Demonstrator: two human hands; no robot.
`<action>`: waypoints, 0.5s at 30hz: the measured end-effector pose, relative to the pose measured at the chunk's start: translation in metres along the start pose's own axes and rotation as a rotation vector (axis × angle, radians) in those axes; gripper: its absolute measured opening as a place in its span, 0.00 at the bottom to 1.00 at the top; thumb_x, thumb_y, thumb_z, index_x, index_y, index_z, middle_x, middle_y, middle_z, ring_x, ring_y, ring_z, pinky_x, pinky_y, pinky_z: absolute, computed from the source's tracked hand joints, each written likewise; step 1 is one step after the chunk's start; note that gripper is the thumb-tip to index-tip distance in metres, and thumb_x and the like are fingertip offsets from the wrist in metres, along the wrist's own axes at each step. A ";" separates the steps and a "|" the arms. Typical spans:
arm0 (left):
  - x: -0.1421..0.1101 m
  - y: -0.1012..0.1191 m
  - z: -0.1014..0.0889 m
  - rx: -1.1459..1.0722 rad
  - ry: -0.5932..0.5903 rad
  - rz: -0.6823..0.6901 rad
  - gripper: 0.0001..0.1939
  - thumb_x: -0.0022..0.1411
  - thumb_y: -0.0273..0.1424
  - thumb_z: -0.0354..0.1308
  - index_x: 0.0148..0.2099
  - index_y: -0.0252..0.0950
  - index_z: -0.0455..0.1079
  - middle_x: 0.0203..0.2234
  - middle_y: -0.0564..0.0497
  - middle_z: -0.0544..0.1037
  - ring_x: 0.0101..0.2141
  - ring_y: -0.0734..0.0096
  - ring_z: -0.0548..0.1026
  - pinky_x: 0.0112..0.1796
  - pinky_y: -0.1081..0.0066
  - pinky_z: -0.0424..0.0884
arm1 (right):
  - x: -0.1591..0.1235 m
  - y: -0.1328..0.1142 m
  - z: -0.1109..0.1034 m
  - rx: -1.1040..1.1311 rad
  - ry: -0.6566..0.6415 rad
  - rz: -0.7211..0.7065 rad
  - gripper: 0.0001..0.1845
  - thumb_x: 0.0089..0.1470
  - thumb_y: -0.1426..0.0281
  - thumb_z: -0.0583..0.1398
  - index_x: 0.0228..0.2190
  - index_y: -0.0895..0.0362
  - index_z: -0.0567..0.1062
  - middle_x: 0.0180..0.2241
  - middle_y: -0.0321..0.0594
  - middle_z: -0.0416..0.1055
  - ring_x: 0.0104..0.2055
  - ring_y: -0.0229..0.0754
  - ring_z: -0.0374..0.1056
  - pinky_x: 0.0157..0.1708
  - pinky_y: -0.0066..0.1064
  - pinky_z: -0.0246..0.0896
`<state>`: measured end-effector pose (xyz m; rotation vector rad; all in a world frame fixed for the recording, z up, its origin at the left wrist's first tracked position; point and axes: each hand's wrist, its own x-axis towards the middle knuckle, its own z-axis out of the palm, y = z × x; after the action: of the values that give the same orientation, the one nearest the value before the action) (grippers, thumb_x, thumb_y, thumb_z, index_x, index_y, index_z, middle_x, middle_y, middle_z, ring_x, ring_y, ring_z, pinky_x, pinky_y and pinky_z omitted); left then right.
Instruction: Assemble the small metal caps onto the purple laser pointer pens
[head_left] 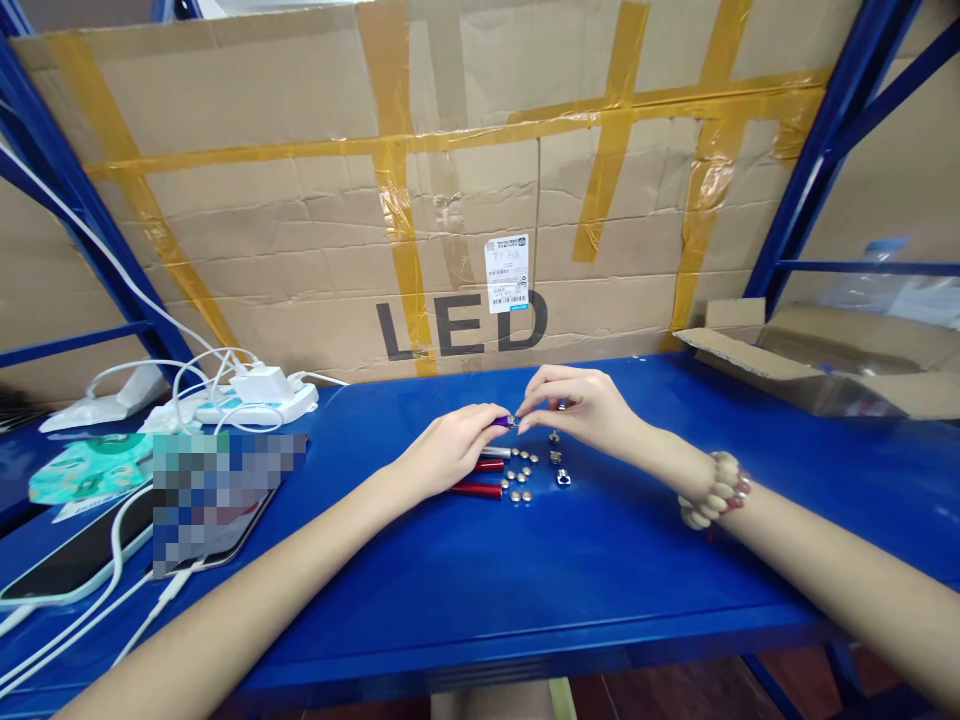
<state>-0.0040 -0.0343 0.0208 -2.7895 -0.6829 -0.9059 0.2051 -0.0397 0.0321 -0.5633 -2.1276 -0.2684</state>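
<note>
My left hand point(454, 445) is closed around a small purple tube point(501, 422), much of it hidden by the fingers. At the tube's right end sits a small metal piece point(513, 422), pinched by the thumb and forefinger of my right hand point(581, 405). Below my left hand lie a silver tube point(496, 453), a red tube point(491, 466) and another red tube point(480, 490), partly covered by the hand. Several round silver button cells point(521, 475) are scattered beside the tube ends. Under my right hand stand small shiny metal fittings point(562, 478) in a column.
Phones, one a dark phone point(82, 545), lie at left with white charging cables and a power strip point(259, 400). A green tissue pack point(86, 468) is behind them. A large taped carton point(315, 240) closes off the back; an open cardboard box point(750, 365) sits at right.
</note>
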 end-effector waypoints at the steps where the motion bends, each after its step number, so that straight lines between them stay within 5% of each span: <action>1: 0.000 0.000 0.001 0.010 0.010 0.015 0.12 0.66 0.31 0.42 0.45 0.32 0.64 0.41 0.48 0.72 0.39 0.72 0.70 0.41 0.71 0.66 | 0.000 0.000 0.001 0.006 -0.001 0.000 0.11 0.49 0.62 0.63 0.26 0.58 0.76 0.29 0.35 0.66 0.27 0.26 0.59 0.25 0.19 0.51; 8: -0.004 0.002 0.003 0.140 0.127 0.143 0.11 0.65 0.27 0.44 0.42 0.30 0.66 0.34 0.48 0.73 0.33 0.71 0.70 0.35 0.71 0.68 | -0.001 -0.001 0.010 0.120 0.028 0.058 0.12 0.49 0.63 0.62 0.23 0.60 0.76 0.27 0.37 0.66 0.26 0.27 0.58 0.24 0.20 0.51; 15: -0.007 0.000 0.005 0.232 0.236 0.206 0.10 0.63 0.24 0.45 0.42 0.27 0.67 0.30 0.47 0.74 0.30 0.70 0.70 0.33 0.71 0.70 | -0.001 -0.011 0.015 0.302 -0.003 0.285 0.13 0.46 0.63 0.63 0.24 0.63 0.76 0.26 0.39 0.66 0.25 0.28 0.59 0.23 0.20 0.52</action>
<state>-0.0063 -0.0356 0.0123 -2.4443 -0.4258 -1.0200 0.1895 -0.0436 0.0233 -0.6749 -2.0090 0.2099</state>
